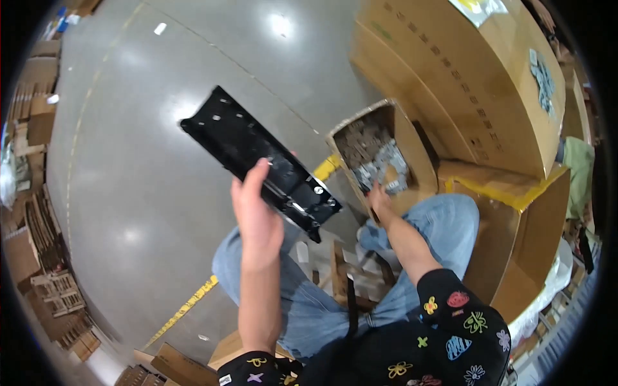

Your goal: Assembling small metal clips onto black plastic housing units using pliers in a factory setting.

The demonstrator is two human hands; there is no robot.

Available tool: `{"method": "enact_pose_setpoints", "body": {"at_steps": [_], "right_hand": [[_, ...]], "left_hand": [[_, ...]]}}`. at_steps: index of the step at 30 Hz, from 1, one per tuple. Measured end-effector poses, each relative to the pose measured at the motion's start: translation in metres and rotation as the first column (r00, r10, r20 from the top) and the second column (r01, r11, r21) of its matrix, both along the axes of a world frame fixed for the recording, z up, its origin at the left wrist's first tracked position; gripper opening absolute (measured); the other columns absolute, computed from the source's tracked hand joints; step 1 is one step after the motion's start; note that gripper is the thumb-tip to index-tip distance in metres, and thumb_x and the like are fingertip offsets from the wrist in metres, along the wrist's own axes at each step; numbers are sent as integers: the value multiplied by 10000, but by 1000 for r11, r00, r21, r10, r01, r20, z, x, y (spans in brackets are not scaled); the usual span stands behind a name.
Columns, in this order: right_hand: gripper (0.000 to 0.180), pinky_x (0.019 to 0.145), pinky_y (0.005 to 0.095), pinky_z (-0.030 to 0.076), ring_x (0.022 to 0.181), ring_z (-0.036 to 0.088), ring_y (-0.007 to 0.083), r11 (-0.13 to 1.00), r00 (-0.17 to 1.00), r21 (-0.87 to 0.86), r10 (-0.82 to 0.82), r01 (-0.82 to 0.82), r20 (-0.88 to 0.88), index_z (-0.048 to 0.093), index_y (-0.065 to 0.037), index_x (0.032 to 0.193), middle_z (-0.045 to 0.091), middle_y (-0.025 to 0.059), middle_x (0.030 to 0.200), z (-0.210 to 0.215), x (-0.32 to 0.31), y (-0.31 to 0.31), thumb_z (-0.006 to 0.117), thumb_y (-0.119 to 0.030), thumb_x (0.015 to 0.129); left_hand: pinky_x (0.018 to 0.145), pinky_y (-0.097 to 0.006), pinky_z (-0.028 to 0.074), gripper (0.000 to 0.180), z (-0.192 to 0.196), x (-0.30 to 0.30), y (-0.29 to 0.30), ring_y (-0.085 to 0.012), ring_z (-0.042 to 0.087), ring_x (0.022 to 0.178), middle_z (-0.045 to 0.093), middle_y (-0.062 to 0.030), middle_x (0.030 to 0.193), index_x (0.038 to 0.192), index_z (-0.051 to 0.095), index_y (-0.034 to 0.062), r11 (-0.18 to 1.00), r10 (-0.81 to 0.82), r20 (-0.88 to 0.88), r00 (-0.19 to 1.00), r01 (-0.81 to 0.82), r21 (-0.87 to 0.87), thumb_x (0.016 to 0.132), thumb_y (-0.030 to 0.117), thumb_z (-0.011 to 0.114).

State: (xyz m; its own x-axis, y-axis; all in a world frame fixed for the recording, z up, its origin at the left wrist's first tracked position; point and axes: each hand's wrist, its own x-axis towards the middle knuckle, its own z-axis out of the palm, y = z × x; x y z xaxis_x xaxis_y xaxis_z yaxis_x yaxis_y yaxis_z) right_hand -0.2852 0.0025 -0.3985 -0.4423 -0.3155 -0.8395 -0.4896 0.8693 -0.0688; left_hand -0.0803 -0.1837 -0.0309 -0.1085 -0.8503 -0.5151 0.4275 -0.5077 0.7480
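My left hand (256, 222) grips the long black plate (261, 161) mid-frame, lifted clear of my lap for handling. Right hand (380, 199) reaches into the open carton (412, 145) of small metal parts (383, 167), right of centre; its grip unclear.

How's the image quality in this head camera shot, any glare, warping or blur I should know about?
Head view: bright ceiling-light glare spots on the polished grey concrete floor; fisheye bends the big brown cardboard box and blacks out the corners; the long black plastic panel in the left hand shows small highlights; the right hand at the small open cardboard box of grey metal parts looks slightly soft.
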Motion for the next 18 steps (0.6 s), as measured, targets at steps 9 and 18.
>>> {"method": "enact_pose_setpoints", "body": {"at_steps": [9,18], "right_hand": [[234,827,442,500,1018,603,353,985,976,-52,157,-167,-151,661,-82,986,603,141,1135,13,-3,12,593,-201,796],[191,804,467,490,989,608,357,932,857,-277,-332,234,-395,621,-105,973,641,155,998,117,-8,-21,583,-191,807]], "left_hand": [[824,-366,501,337,0,-15,12,-244,607,953,604,-128,1049,1165,494,-10,1000,6,23,1000,-6,19,865,139,531],[764,-302,490,324,4,-23,14,-172,595,887,635,-120,1055,1135,536,2,985,-118,76,990,126,-116,838,99,622]]}}
